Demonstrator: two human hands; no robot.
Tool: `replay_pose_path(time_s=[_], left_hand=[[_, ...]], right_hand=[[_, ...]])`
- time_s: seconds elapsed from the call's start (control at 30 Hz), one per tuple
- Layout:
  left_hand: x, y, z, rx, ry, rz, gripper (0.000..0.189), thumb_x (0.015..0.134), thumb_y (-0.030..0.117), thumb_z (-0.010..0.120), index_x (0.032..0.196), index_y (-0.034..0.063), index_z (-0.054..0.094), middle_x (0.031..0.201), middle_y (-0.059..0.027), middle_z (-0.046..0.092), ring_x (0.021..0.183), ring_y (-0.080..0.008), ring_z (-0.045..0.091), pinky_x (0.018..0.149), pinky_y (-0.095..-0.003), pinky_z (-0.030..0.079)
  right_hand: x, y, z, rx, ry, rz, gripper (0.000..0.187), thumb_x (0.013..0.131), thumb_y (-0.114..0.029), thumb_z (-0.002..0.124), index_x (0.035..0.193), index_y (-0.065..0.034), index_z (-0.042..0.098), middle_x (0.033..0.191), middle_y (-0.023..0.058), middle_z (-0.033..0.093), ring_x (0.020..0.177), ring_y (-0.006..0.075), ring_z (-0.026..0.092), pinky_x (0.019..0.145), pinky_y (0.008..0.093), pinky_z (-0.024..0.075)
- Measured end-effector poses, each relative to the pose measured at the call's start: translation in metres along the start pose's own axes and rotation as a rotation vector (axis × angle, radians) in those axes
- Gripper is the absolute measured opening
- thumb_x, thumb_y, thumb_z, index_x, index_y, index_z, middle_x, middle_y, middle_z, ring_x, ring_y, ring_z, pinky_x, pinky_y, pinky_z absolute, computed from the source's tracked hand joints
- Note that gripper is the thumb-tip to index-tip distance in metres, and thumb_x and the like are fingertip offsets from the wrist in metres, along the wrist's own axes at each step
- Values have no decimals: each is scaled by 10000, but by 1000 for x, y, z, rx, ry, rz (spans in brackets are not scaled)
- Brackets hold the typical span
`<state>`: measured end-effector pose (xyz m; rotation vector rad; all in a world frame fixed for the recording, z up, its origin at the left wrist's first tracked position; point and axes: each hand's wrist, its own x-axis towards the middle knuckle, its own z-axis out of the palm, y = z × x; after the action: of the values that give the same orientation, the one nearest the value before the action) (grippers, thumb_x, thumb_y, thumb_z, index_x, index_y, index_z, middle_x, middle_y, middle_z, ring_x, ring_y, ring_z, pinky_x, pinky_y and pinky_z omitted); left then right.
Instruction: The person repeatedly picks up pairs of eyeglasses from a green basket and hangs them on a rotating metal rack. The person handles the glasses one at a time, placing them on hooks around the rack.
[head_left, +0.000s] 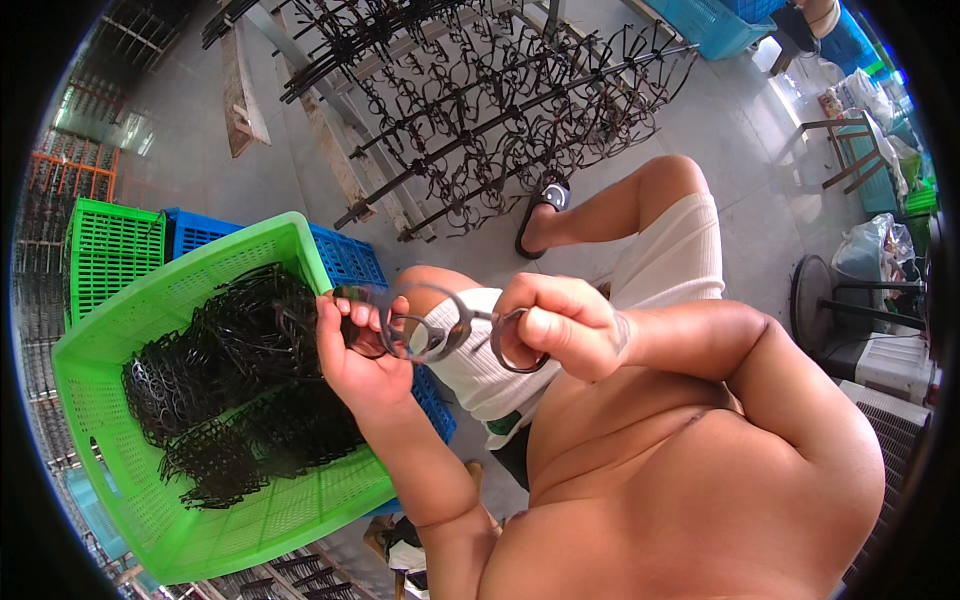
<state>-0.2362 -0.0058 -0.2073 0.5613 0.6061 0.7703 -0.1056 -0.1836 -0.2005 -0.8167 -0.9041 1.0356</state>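
Observation:
My right hand (566, 326) is closed around one rim of a dark eyeglass frame (466, 330), held up above my lap. The frame's other round rim reaches left towards my left hand (367, 367), with its bridge between the two. My left hand is palm up with fingers curled, and a dark eyewear piece lies across its fingers. Motion blur and overlapping rims hide whether that is a second frame. Just left of this hand, a green plastic basket (300, 517) holds heaps of black eyeglass frames (255, 330), stacked in rows.
A metal rack (517, 112) with rods full of hanging frames stands ahead, near my slippered foot (544, 214). Blue crates (349, 255) sit beneath and beside the basket. A black round stool (814, 304) and a wooden stool (847, 150) are on the right. Another person is partly visible at top right.

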Motion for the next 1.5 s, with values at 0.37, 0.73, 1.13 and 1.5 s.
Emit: replay_pose_path(time_s=[0.37, 0.73, 1.13, 1.5], left_hand=[[44, -1, 7, 127, 14, 152, 340, 937, 418, 545, 995, 85, 583, 785, 1, 514, 724, -140, 510, 736, -361, 504], [30, -35, -13, 26, 117, 131, 538, 929, 598, 410, 940, 78, 547, 825, -38, 573, 761, -197, 573, 720, -390, 510], [0, -33, -21, 134, 39, 126, 386, 947, 429, 519, 1071, 67, 567, 984, -20, 598, 872, -124, 569, 835, -346, 483], [19, -18, -12, -120, -219, -225, 429, 933, 489, 511, 954, 63, 557, 873, -7, 569, 707, -139, 585, 697, -303, 528]], right_hand=[[122, 58, -21, -490, 736, -256, 307, 973, -205, 463, 1178, -7, 576, 758, 38, 575, 684, 85, 546, 616, 232, 439], [156, 94, -46, -473, 900, 125, 378, 891, -339, 457, 849, 16, 581, 712, 164, 589, 693, 268, 559, 679, 368, 450], [158, 123, -48, -568, 918, 7, 398, 932, -355, 475, 1046, 13, 575, 1043, 221, 562, 1007, 373, 544, 890, 410, 432], [16, 26, -22, -100, 0, 314, 297, 962, -267, 533, 925, 15, 614, 847, 84, 639, 767, 127, 591, 688, 272, 469]])
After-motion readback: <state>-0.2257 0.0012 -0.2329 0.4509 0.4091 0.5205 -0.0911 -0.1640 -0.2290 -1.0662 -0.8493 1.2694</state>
